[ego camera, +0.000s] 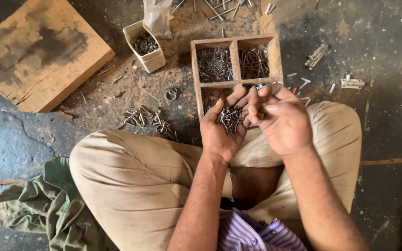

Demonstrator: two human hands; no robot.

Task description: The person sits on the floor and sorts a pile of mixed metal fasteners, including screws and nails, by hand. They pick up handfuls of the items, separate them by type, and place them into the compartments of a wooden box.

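Observation:
My left hand (219,132) is cupped palm up over my lap and holds a heap of small metal nails (230,118). My right hand (282,121) hovers right beside it, fingers curled and fingertips pinched near the heap; whether a nail sits between them is hidden. Just beyond both hands lies a wooden compartment box (235,59) on the floor, with dark nails in its two far compartments and more in the near ones, partly covered by my hands.
A thick wooden block (40,53) lies at the far left. A small cream container (147,46) of screws stands by the box. Loose screws (145,118), a metal ring (171,94) and hinges (317,56) are scattered on the dusty floor. Green cloth (43,204) lies beside my left knee.

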